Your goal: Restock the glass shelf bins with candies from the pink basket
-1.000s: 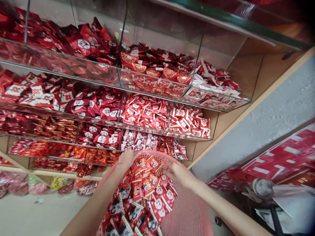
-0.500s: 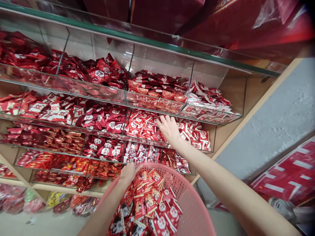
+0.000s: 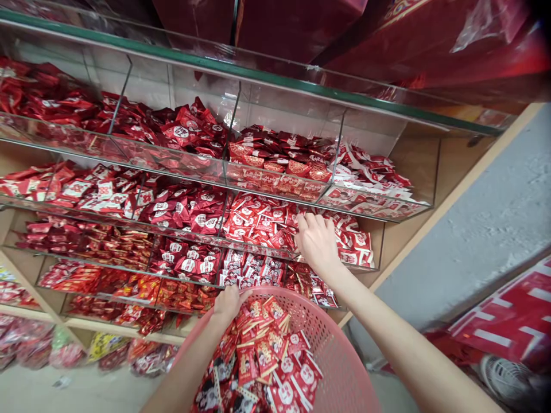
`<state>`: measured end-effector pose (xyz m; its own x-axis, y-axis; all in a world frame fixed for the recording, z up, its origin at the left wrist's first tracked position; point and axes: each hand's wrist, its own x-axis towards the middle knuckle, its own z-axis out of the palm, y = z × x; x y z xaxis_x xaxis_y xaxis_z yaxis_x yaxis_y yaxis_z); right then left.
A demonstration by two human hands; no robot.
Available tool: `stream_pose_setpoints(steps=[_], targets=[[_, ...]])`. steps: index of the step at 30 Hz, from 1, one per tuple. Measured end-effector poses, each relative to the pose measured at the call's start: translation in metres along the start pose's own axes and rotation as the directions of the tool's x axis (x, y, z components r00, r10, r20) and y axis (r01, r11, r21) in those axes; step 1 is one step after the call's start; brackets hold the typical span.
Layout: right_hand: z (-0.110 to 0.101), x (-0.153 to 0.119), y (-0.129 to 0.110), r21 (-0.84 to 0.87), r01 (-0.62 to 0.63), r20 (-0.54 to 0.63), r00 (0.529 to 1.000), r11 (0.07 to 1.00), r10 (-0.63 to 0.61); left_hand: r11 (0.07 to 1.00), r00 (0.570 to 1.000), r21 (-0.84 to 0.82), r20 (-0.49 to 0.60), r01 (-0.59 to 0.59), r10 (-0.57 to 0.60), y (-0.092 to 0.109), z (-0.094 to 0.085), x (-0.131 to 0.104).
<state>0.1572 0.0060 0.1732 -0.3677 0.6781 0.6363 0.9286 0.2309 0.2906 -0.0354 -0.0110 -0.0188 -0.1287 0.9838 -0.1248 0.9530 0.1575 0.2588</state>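
Observation:
A pink perforated basket (image 3: 340, 344) holds many small red packets (image 3: 267, 355), some with gold edges, some with white marks. My left hand (image 3: 228, 304) is closed on the basket's far rim. My right hand (image 3: 317, 241) reaches over the front edge of a shelf compartment of red and white packets (image 3: 258, 218), near its right part. Its fingers are bent down among the packets, and the fingertips are partly hidden, so any packet in them cannot be made out.
Glass-fronted shelves (image 3: 275, 192) with dividers hold rows of red packets. Large dark red items (image 3: 297, 28) sit above. A grey wall (image 3: 486, 212) and a white fan (image 3: 503, 373) are at the right. Bagged goods (image 3: 150, 358) lie low at the left.
My right hand has moved right and slightly down along the compartment. My left hand still grips the basket. The view has shifted slightly.

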Motion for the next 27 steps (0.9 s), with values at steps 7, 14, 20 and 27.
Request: stream_pose_setpoints(steps=[7, 14, 20, 27], targets=[[0.003, -0.041, 0.006, 0.728, -0.097, -0.147, 0.945, 0.679, 0.293, 1.000, 0.999, 0.019, -0.030, -0.020, 0.021, -0.002, 0.007, 0.004], [0.028, -0.076, -0.010, 0.964, -0.210, 0.107, 0.867, 0.161, 0.487, 1.000, 0.999, 0.018, -0.037, -0.004, 0.005, -0.003, 0.009, 0.005], [0.045, -0.112, -0.023, 0.909, -0.408, 0.412, 0.847, -0.084, 0.336, 1.000, 1.000, 0.016, -0.012, -0.014, 0.015, -0.001, 0.004, 0.004], [0.065, -0.157, -0.017, 0.881, -0.464, 0.473, 0.866, 0.090, -0.162, 0.999, 1.000, 0.033, -0.010, -0.011, 0.012, -0.001, 0.009, 0.009]])
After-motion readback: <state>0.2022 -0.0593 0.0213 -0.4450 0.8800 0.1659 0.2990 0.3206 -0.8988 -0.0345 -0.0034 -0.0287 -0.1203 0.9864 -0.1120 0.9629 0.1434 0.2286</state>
